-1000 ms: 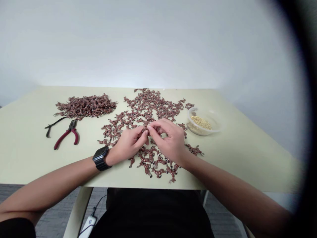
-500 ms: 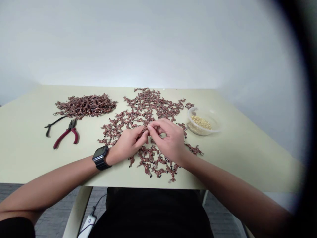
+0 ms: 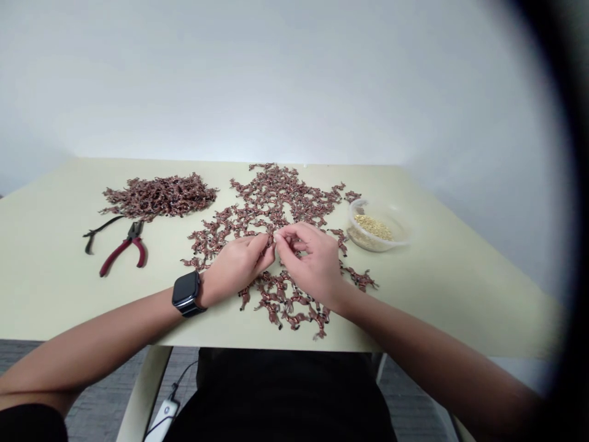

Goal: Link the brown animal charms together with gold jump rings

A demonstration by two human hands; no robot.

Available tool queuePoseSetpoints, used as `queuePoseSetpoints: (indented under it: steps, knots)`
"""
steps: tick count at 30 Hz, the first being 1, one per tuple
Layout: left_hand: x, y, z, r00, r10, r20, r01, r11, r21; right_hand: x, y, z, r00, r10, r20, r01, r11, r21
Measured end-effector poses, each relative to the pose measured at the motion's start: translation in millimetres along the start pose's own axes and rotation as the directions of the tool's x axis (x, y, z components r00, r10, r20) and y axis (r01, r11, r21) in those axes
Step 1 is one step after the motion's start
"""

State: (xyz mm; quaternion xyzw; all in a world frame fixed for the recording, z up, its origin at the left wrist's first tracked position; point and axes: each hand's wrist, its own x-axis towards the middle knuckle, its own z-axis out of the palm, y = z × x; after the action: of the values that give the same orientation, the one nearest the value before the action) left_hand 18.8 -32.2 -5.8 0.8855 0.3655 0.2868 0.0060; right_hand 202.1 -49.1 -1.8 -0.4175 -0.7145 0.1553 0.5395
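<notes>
A table [image 3: 460, 288] carries a wide spread [image 3: 276, 202] of brown pieces, with a heap [image 3: 159, 196], a bowl [image 3: 377, 230] and pliers [image 3: 124, 245] beside it. Over the spread's middle, the left hand [image 3: 237, 265] and right hand [image 3: 315, 261] meet, fingertips closed tightly on one charm [image 3: 271, 241].

Craft worktable [image 3: 437, 288] — pliers [image 3: 123, 245], heaped brown charms [image 3: 159, 196], plain wall.

Plain white wall [image 3: 276, 73], pale yellow-green table [image 3: 460, 288] on white legs, grey floor [image 3: 101, 405], soft even light
</notes>
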Motion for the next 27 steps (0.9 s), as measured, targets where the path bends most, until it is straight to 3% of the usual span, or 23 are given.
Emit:
queuePoseSetpoints:
  steps: [3, 6, 8, 11, 13, 15, 19, 27]
  knots:
    - [0, -8, 3, 0.995, 0.099, 0.005, -0.099, 0.987, 0.123, -1, 1, 2, 0.972, 0.215, 0.094, -0.23, 0.956, 0.181]
    - [0, -13, 4, 0.989, 0.146, 0.024, -0.148, 0.968, 0.202, -2, 2, 3, 0.942, 0.293, 0.165, -0.327, 0.912, 0.248]
    - [-1, -14, 5, 0.988, 0.151, 0.024, -0.152, 0.967, 0.204, -2, 3, 3, 0.956, 0.26, 0.135, -0.283, 0.938, 0.201]
    - [-1, -13, 5, 0.993, 0.118, 0.023, -0.12, 0.986, 0.116, -1, 4, 1, 0.996, 0.066, 0.061, -0.068, 0.997, 0.03]
    - [-1, -10, 4, 0.997, 0.063, 0.041, -0.064, 0.998, 0.024, 1, 4, -1, 0.995, -0.08, 0.059, 0.084, 0.994, -0.062]
    - [0, -7, 2, 0.996, -0.023, 0.08, 0.03, 0.996, -0.078, 3, 5, -4, 0.985, -0.151, 0.078, 0.158, 0.983, -0.088]
    - [2, 1, -3, 0.974, -0.166, 0.154, 0.206, 0.93, -0.303, 6, 5, -7, 0.991, -0.116, 0.071, 0.121, 0.99, -0.07]
    - [4, 4, -6, 0.965, -0.204, 0.165, 0.254, 0.885, -0.391, 5, 3, -8, 0.994, -0.089, 0.062, 0.093, 0.993, -0.07]
